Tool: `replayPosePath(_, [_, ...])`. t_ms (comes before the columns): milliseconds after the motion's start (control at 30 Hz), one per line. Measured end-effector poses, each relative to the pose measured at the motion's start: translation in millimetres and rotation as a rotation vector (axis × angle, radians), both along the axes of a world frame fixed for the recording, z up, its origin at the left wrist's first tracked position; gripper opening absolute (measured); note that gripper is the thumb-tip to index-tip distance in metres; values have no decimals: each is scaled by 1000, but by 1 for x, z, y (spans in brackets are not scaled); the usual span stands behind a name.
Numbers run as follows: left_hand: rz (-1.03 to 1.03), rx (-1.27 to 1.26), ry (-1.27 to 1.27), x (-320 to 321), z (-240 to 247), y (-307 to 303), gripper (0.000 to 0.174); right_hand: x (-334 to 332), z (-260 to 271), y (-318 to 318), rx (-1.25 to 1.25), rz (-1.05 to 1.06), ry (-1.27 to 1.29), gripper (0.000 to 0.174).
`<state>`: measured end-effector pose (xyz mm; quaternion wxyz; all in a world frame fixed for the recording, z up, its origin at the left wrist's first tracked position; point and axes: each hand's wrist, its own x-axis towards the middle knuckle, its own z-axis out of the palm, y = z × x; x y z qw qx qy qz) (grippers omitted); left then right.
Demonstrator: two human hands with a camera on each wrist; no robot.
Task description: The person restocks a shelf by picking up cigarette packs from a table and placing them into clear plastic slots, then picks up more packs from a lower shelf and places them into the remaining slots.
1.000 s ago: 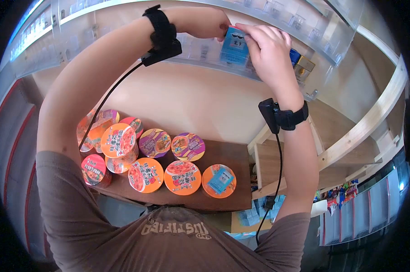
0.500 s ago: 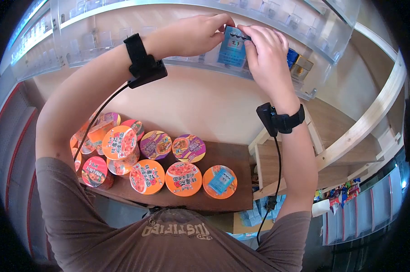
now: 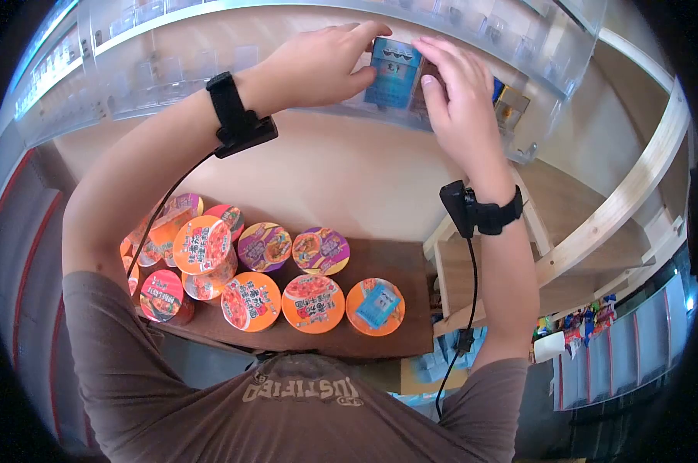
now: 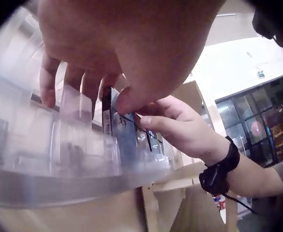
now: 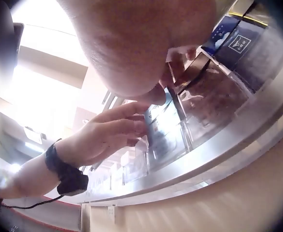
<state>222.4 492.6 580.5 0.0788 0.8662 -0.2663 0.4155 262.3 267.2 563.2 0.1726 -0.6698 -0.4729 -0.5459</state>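
Observation:
A light-blue cigarette-pack-like box (image 3: 393, 76) stands upright in a clear shelf pocket at the top of the head view. My left hand (image 3: 318, 65) pinches its left edge, thumb over the printed face and fingers behind, as the left wrist view (image 4: 119, 43) also shows. At the box's upper right corner is my right hand (image 3: 464, 104), its fingers extended and its thumb lying just off the box. A brown box (image 5: 206, 94) fills the neighbouring pocket in the right wrist view, partly hidden by the right hand in the head view.
Dark-blue boxes (image 5: 238, 43) stand farther right along the clear shelf (image 3: 349, 108). Below, a brown table (image 3: 395, 258) bears several instant noodle cups (image 3: 312, 304), one with a blue box (image 3: 378, 305) on its lid. Wooden steps (image 3: 588, 224) rise at the right.
My left hand has shifted down from above the blue box to its left edge, thumb now on its face. The right fingers have eased off the box, opening a small gap.

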Motion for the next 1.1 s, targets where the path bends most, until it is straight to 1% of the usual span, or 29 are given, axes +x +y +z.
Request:
replayPosePath(67, [-61,62,-182,7,-7,5,43,-12,-4,-10,55,30,-24,33])
replayPosePath(100, [-77,58,-153,1,-13,3,43,-19,-9,-17,54,13,6,33])
replayPosePath(167, [42,101,-207,-29,-14,-6,43,-35,-20,-32,104,104,54,31])
replayPosePath(200, [20,98,-162,-44,-16,-12,43,-53,-26,-41,133,145,60,30])
replayPosePath(233, [16,118,-217,-60,-18,-20,50,-62,-41,-48,134,120,108,30])
replayPosePath(267, [14,136,-274,-71,-29,-26,56,-71,-55,-54,185,165,242,29])
replayPosePath(300, [-9,131,-232,-79,-46,-29,56,-79,-69,-60,242,209,370,29])
replayPosePath(333, [-27,146,-122,-85,-63,-30,49,-88,-84,-70,158,91,381,31])
replayPosePath(367, [-41,162,-22,-90,-77,-32,42,-95,-99,-75,161,76,401,31])
replayPosePath(400, [-188,161,115,-93,-89,-38,43,-101,-118,-78,95,21,526,33])
replayPosePath(433, [-283,208,108,-90,-111,-41,43,-104,-136,-82,26,-29,648,34])
replayPosePath(467, [-356,243,223,-90,-131,-45,40,-102,-156,-84,-39,-48,786,39])
replayPosePath(500, [-391,269,340,-90,-156,-47,41,-100,-177,-87,-103,-66,925,44])
replayPosePath(533, [-405,325,398,-93,-177,-48,44,-102,-196,-89,-102,-67,935,44])
replayPosePath(600, [-427,320,585,-96,-216,-52,45,-109,-229,-93,-278,-158,1169,57])
replayPosePath(633, [-428,322,583,-96,-229,-54,45,-112,-244,-94,-275,-159,1168,57])
replayPosePath(700, [-459,380,738,-93,-250,-58,46,-117,-268,-96,-412,-201,1239,72])
replayPosePath(733, [-451,383,722,-92,-260,-59,46,-117,-273,-96,-424,-191,1207,76])
replayPosePath(767, [-518,406,734,-90,-269,-60,47,-117,-275,-95,-439,-178,1170,79])
replayPosePath(800, [-578,433,738,-87,-274,-59,48,-118,-274,-96,-437,-190,1231,82])
replayPosePath(833, [-588,438,802,-86,-276,-59,49,-114,-285,-101,-369,-182,1239,84])
replayPosePath(900, [-566,491,822,-87,-275,-60,52,-112,-285,-104,-323,-200,1274,86])
replayPosePath(933, [-536,491,802,-89,-274,-59,52,-111,-283,-105,-320,-187,1302,87])
replayPosePath(1000, [-568,444,741,-87,-269,-56,55,-109,-280,-107,-323,-183,1337,90])
replayPosePath(1033, [-548,444,726,-86,-257,-55,55,-108,-281,-108,-330,-171,1315,90])
replayPosePath(1100, [-597,338,645,-85,-227,-55,57,-101,-289,-111,-212,-84,1519,92])
